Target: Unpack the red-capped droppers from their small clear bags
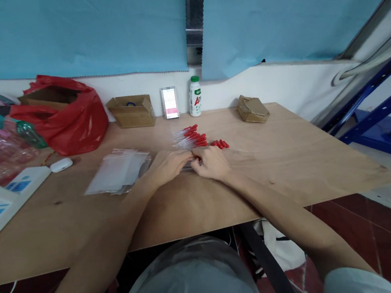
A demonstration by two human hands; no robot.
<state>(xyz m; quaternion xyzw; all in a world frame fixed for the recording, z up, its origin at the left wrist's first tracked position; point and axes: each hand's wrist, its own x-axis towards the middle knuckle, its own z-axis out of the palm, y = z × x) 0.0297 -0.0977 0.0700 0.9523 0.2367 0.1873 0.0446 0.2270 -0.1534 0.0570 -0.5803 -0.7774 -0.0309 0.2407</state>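
Observation:
My left hand (169, 165) and my right hand (213, 161) meet at the middle of the table, fingers bent and closed together. Between and under them shows a bit of something clear and greyish, mostly hidden by the fingers. Just beyond my hands lies a pile of thin clear sticks with red ends (200, 139), the red ends pointing right. Beside my right hand is a small cluster of red tips (220, 144); their other ends are hidden behind the hand. To the left of my left hand lies a stack of clear plastic bags (115, 173).
Along the wall stand a red plastic bag (84, 119) with a box inside, an open cardboard box (135, 113), a phone (170, 103), a white bottle (195, 96) and a small carton (252, 109). A power strip (34, 178) and white case (61, 165) lie left.

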